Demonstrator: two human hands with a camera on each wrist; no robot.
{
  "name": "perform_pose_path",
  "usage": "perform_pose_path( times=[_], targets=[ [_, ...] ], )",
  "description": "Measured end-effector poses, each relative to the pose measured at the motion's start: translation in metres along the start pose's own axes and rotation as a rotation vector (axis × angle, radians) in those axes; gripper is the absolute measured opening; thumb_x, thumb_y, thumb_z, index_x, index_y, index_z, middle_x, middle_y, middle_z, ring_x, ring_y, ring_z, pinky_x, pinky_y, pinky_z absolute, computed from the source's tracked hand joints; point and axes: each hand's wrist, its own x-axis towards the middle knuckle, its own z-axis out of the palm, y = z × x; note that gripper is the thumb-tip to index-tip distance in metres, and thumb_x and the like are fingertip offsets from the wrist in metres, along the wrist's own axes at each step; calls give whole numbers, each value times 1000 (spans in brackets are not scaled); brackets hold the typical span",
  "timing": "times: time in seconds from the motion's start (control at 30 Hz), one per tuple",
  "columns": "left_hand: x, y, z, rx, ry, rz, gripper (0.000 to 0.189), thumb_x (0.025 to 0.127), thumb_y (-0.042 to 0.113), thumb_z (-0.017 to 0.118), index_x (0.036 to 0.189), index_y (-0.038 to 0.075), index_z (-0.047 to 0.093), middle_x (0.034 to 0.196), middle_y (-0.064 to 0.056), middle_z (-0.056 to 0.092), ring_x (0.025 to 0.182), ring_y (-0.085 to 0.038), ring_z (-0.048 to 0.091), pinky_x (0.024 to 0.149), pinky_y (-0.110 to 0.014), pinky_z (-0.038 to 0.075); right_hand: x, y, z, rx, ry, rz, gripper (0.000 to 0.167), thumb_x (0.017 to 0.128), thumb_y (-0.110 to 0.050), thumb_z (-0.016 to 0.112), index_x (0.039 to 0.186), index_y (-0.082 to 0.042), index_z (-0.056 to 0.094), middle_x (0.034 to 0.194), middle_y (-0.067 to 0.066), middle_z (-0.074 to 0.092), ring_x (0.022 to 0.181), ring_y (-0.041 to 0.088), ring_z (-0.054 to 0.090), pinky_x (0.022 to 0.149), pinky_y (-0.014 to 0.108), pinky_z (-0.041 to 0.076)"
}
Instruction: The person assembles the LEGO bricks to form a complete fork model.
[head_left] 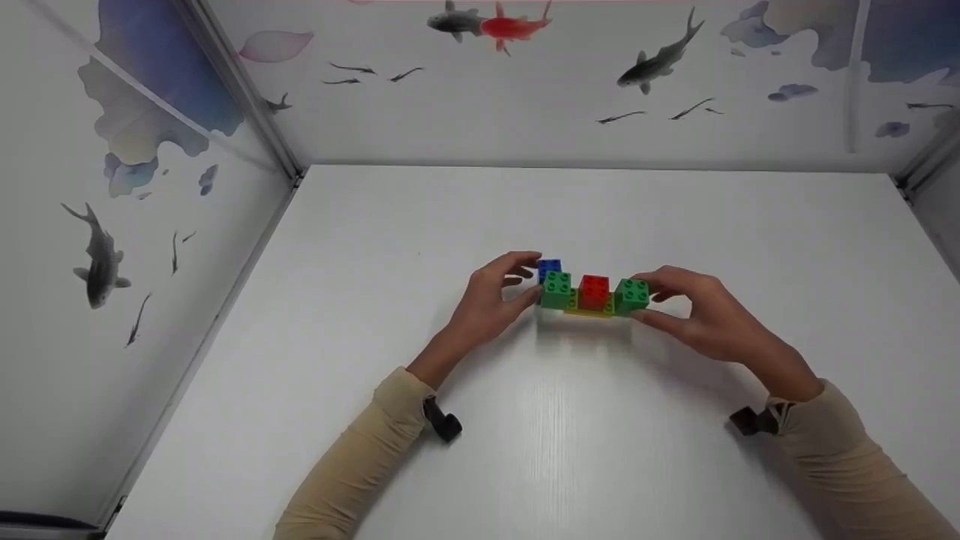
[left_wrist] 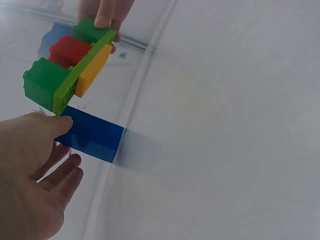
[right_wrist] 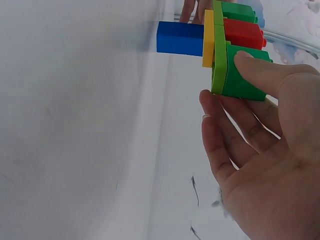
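Note:
A toy-brick build stands between the hands over the white table (head_left: 480, 450). On its lime green plate (left_wrist: 75, 85) sit a green brick (head_left: 556, 291), a red brick (head_left: 594, 292) and a second green brick (head_left: 632, 296) in a row, with a yellow brick (left_wrist: 93, 71) on its underside. My left hand (head_left: 487, 304) grips a blue brick (left_wrist: 92, 134) with the thumb against its side, close below the plate's left end. At the other end my right hand (head_left: 701, 319) pinches the right green brick, thumb on its face, several fingers spread below.
White panels painted with fish enclose the table at the back (head_left: 525, 97) and the left (head_left: 142, 247). A dark wrist strap (head_left: 444, 421) shows at the left cuff, another (head_left: 752, 420) at the right. A dark object (head_left: 49, 521) sits in the lower left corner.

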Motion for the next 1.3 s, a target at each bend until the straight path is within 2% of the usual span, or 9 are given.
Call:
perform_pose_path(
  times=[0.13, 0.27, 0.47, 0.67, 0.87, 1.03, 1.13, 1.3],
  targets=[
    [0, 2, 2, 7, 15, -21, 50, 103, 16, 76, 150, 16, 61, 144, 0, 69, 128, -16, 68, 111, -33, 58, 0, -3, -2, 13, 25, -7, 46, 94, -10, 86, 137, -20, 73, 123, -5, 76, 106, 4, 68, 91, 10, 55],
    [0, 3, 4, 15, 18, -21, 46, 103, 15, 76, 148, 14, 62, 142, 0, 69, 128, -14, 68, 111, -30, 57, 0, -5, -4, 37, 57, -29, 47, 93, -9, 86, 136, -20, 74, 121, -5, 77, 105, 0, 67, 91, 7, 53],
    [-1, 5, 8, 37, 5, 17, 42, 103, 15, 76, 143, 19, 64, 138, 5, 71, 127, -5, 67, 110, -24, 56, 0, -8, -7, 63, 106, -60, 45, 92, -10, 87, 135, -19, 75, 119, -5, 77, 104, -1, 67, 91, 6, 52],
    [-5, 12, 14, -19, -40, 44, 43, 101, 17, 78, 142, 19, 65, 135, 5, 72, 128, -5, 67, 110, -30, 57, 0, -14, -12, 45, 124, -45, 45, 93, -12, 87, 136, -19, 74, 120, -4, 76, 105, -2, 65, 92, 5, 52],
    [-10, 19, 23, -126, -119, 27, 46, 101, 19, 80, 145, 20, 64, 136, 6, 73, 128, -7, 68, 112, -38, 58, -1, -18, -14, 49, 117, -47, 45, 95, -14, 85, 137, -20, 72, 122, -5, 75, 107, -2, 66, 93, 5, 52],
    [-15, 23, 30, -178, -181, 2, 47, 101, 27, 80, 145, 25, 64, 137, 9, 73, 128, -6, 68, 113, -38, 57, -2, -21, -15, 60, 107, -56, 46, 96, -13, 84, 139, -22, 71, 124, -7, 74, 110, -1, 65, 94, 6, 51],
    [-16, 25, 32, -182, -196, -21, 49, 101, 30, 80, 146, 26, 63, 138, 10, 72, 129, -6, 67, 113, -35, 57, -2, -23, -16, 62, 105, -56, 48, 95, -12, 85, 139, -22, 70, 124, -7, 74, 111, -1, 65, 95, 6, 51],
    [-16, 24, 30, -199, -176, -37, 57, 97, 34, 84, 148, 26, 61, 139, 9, 70, 131, -8, 66, 113, -36, 57, -2, -25, -17, 55, 102, -62, 48, 95, -10, 84, 140, -21, 70, 125, -6, 74, 111, -2, 65, 96, 6, 50]
  ],
)
